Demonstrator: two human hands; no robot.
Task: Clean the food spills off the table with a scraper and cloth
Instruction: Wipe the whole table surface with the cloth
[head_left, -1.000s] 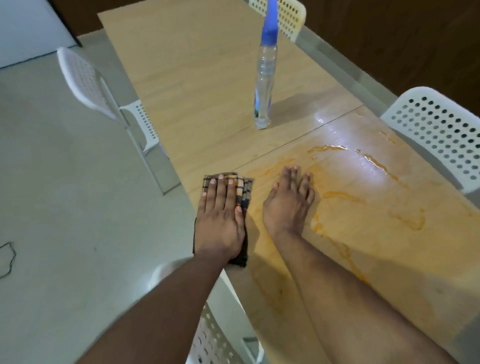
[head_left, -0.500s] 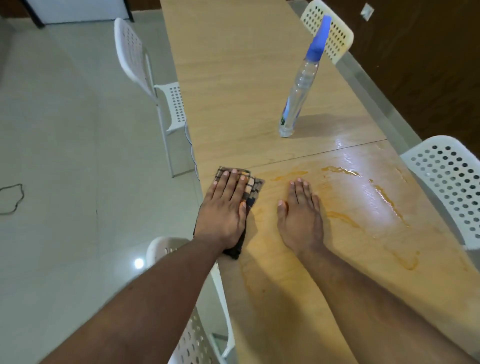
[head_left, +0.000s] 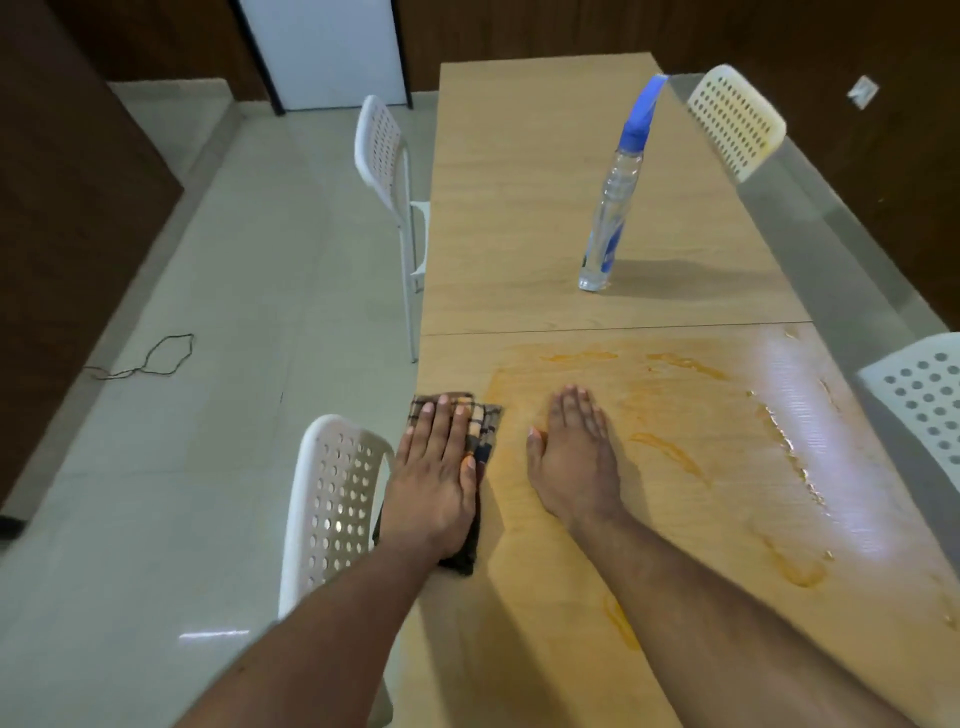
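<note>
Since the earlier frames, the hands have barely shifted on the tabletop; chiefly the view has swung round, so that the door and floor now show beyond the table. The long pale wood-grain table (head_left: 519, 171) carries orange-yellow smeared food spills (head_left: 670, 452) over its near panel, glossy and streaked, running from the seam between panels towards the right edge. White perforated plastic chairs (head_left: 337, 499) stand along both sides. A tall clear spray bottle with a blue nozzle (head_left: 615, 202) stands upright on the far panel, well apart from the hands. The left hand (head_left: 436, 478) lies flat, fingers straight, pressing the dark checked folded cloth (head_left: 480, 431) at the table's left edge, just beside the smear's boundary. The right hand (head_left: 576, 457) rests open, palm down, on the soiled surface, grasping nothing. No scraper is in view. The step appears to be wiping; the next move likely calls for sweeping the cloth rightwards across the streaks.
</note>
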